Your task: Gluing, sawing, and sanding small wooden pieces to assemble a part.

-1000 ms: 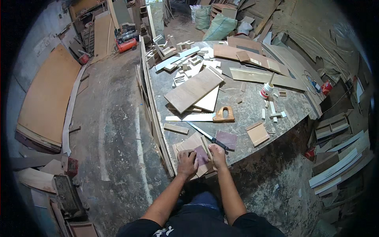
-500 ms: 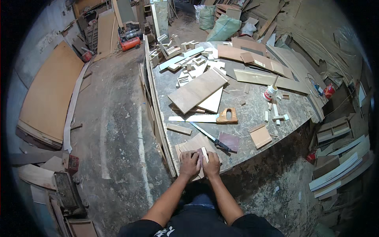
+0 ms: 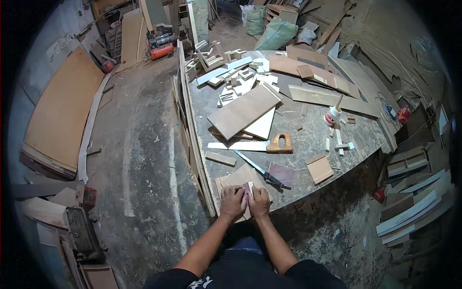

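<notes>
My right hand (image 3: 260, 201) is closed around a short pale wooden strip (image 3: 250, 186), whose far end shows past the fingers. Close against it, my left hand (image 3: 233, 202) has its fingers curled, and the thumbs nearly meet. A bit of purplish-brown sheet shows between the hands; whether the left fingers grip it is hidden. Both hands are over a flat wooden board (image 3: 245, 176) at the table's near corner. Just beyond lie a dark-handled narrow saw (image 3: 274, 180) and a purplish-brown square sheet (image 3: 281, 173). Farther off is a wooden-handled handsaw (image 3: 279, 143).
Wood offcuts (image 3: 236, 79) and a wide board (image 3: 245, 110) cover the table's far part. A white glue bottle (image 3: 332, 115) with a stick in it stands to the right, near a small grooved board (image 3: 319, 168). Upright panels (image 3: 190, 139) line the table's left edge.
My hands have drawn closer together, and less of the purplish sheet and the strip shows between them. The whole table has shifted slightly right in the view.
</notes>
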The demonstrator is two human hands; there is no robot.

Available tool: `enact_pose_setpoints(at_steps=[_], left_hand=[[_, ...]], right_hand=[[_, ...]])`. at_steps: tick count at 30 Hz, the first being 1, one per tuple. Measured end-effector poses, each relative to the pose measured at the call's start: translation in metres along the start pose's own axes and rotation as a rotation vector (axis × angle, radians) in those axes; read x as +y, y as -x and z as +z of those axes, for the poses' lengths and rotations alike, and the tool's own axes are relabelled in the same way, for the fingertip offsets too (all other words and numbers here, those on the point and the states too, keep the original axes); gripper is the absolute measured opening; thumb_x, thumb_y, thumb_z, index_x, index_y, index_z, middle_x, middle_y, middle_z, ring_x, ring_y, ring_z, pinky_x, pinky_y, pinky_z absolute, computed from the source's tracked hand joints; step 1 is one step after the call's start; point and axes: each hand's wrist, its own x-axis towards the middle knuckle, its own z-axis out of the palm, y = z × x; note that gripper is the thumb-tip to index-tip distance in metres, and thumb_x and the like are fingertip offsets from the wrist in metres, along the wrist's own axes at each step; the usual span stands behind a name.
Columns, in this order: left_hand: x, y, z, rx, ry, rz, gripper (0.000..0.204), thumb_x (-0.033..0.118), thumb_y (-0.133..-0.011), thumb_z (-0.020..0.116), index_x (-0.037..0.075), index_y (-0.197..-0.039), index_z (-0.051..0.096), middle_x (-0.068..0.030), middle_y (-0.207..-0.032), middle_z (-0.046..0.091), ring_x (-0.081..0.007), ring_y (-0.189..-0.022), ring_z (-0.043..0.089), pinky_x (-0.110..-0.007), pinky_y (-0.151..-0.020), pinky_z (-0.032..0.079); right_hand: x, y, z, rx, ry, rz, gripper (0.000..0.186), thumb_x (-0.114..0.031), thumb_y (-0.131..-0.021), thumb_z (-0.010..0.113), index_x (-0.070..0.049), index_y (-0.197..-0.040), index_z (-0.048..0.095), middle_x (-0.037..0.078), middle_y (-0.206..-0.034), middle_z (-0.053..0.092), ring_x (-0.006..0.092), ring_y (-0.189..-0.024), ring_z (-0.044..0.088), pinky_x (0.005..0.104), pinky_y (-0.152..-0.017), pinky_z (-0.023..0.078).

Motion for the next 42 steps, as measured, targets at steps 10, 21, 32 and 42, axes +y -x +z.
enact_pose_setpoints(at_steps=[10, 21, 32, 42], left_hand=[[-0.005, 0.002, 0.004, -0.002, 0.003, 0.009, 0.037, 0.024, -0.084, 0.067, 0.008, -0.117, 0.064, -0.0116, -0.123, 0.058, -0.0343, -0.117, 0.048, -0.052, -0.106, 0.031], [-0.005, 0.001, 0.007, -0.008, -0.047, 0.012, 0.041, 0.025, -0.084, 0.067, 0.01, -0.122, 0.06, -0.0127, -0.123, 0.057, -0.0351, -0.116, 0.048, -0.053, -0.106, 0.031], [0.0, 0.002, 0.0, -0.003, -0.021, 0.033, 0.042, 0.025, -0.086, 0.066, 0.01, -0.125, 0.061, -0.012, -0.126, 0.056, -0.0332, -0.118, 0.048, -0.052, -0.107, 0.031], [-0.005, 0.004, 0.002, -0.019, -0.024, 0.053, 0.047, 0.025, -0.086, 0.065, 0.01, -0.13, 0.059, -0.0133, -0.131, 0.056, -0.0341, -0.118, 0.049, -0.053, -0.108, 0.029]], right_hand=[[-0.004, -0.003, -0.002, -0.027, 0.019, -0.002, 0.027, -0.016, -0.086, 0.07, -0.008, -0.111, 0.065, 0.017, -0.091, 0.057, 0.0363, -0.086, 0.059, 0.0469, -0.074, 0.05], [-0.003, -0.003, 0.002, -0.023, 0.032, -0.011, 0.025, -0.017, -0.087, 0.07, -0.007, -0.11, 0.065, 0.017, -0.088, 0.055, 0.0364, -0.082, 0.059, 0.0466, -0.072, 0.05], [0.007, -0.011, -0.012, -0.197, 0.2, -0.103, 0.027, -0.032, -0.091, 0.065, -0.016, -0.113, 0.064, 0.011, -0.082, 0.061, 0.0343, -0.069, 0.066, 0.047, -0.059, 0.054], [0.002, -0.008, -0.022, -0.293, 0.216, -0.06, 0.035, -0.031, -0.092, 0.064, -0.015, -0.122, 0.059, 0.017, -0.096, 0.061, 0.0364, -0.079, 0.067, 0.0484, -0.065, 0.055]])
